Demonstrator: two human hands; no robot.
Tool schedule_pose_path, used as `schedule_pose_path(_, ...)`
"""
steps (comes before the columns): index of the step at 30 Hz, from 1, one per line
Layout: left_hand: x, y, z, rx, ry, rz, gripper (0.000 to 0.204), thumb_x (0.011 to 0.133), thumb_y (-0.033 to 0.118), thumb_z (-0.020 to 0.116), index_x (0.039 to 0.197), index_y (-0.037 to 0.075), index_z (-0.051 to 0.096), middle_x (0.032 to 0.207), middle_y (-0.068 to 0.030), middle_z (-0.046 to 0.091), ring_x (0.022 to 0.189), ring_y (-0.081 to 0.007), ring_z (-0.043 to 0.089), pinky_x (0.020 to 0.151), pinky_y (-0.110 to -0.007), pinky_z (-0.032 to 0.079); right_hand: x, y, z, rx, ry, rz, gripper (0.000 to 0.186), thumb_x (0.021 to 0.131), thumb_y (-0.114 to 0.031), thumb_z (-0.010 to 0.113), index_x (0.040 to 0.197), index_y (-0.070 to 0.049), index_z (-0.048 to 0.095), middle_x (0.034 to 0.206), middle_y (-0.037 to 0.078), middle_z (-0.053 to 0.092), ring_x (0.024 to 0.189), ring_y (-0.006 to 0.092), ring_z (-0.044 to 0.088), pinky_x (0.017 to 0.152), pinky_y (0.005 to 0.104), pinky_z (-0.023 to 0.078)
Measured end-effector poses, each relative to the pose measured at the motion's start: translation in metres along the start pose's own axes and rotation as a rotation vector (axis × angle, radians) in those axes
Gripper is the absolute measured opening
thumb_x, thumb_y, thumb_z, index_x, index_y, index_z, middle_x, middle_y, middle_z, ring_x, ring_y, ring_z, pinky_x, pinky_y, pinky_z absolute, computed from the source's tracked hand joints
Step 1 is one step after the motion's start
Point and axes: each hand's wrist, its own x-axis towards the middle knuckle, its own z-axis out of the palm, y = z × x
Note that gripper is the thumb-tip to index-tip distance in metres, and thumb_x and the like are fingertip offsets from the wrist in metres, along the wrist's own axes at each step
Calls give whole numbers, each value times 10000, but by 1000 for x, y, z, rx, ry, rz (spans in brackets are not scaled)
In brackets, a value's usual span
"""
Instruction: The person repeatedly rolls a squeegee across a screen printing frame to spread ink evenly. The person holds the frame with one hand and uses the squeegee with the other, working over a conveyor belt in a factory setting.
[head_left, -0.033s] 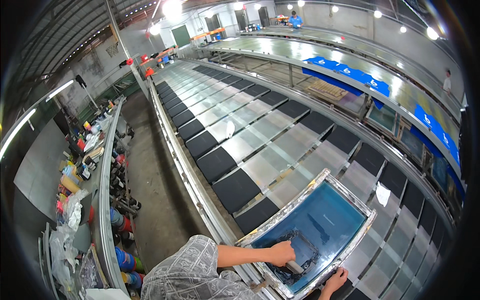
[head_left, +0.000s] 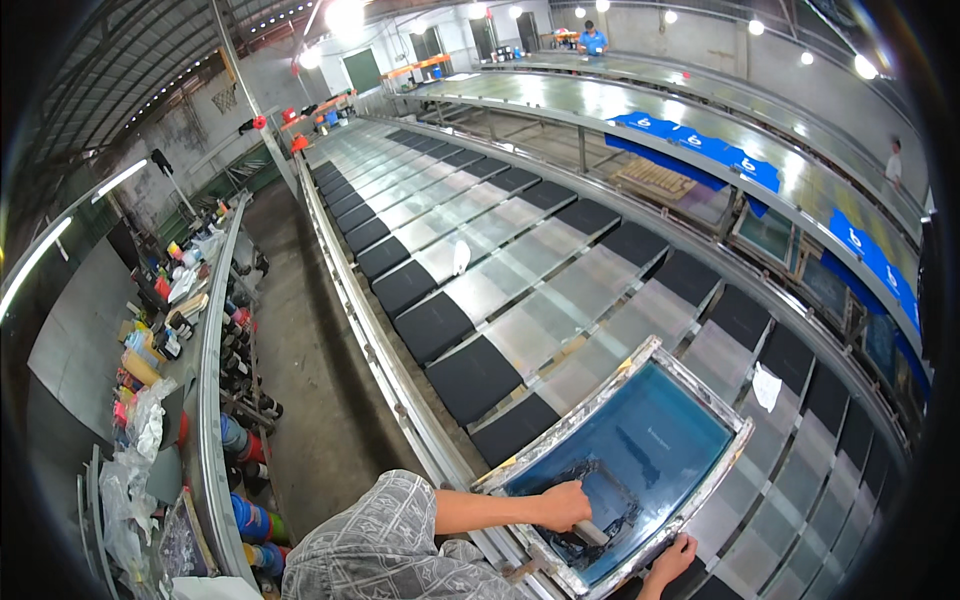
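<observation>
My left hand is closed around the handle of a squeegee, which rests in black ink at the near end of a screen printing frame. The frame has a whitish, ink-stained rim and a blue-green mesh with a small light mark. My right hand has its fingers curled at the frame's right near edge. Beneath lies a long printing table with black fabric pieces in rows along both sides; what is directly under the frame is mostly hidden.
A metal rail edges the table, beside a concrete aisle. On the left, a cluttered shelf bears bottles, tubs and plastic. White scraps lie on the table. Blue printed fabric hangs over another table; a person in blue is far off.
A dark streak seen on the middle of the mesh no longer shows. Both hands, the squeegee and the frame stay in nearly the same place.
</observation>
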Motion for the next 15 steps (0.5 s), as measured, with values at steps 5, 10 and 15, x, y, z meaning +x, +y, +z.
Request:
schedule_pose_path(5,6,-6,-40,-40,-133,3,207,640,308,725,802,179,730,787,-78,701,787,-282,680,727,-424,517,-1,-16,0,-51,20,34,274,897,-227,546,974,23,630,896,193,661,821,304,618,779,395,479)
schedule_pose_path(10,45,-27,-66,-35,-44,-40,269,665,350,798,871,188,738,781,-93,696,791,-310,668,769,-428,508,-11,-35,-2,-69,50,62,278,888,-267,586,976,-14,655,900,192,673,859,314,648,791,378,480)
schedule_pose_path(15,92,-43,-80,48,-75,-44,347,692,348,803,997,192,748,889,-97,712,885,-294,646,837,-396,467,-18,-52,-7,-8,27,175,263,907,-286,593,950,-32,646,778,97,644,702,180,562,691,332,453)
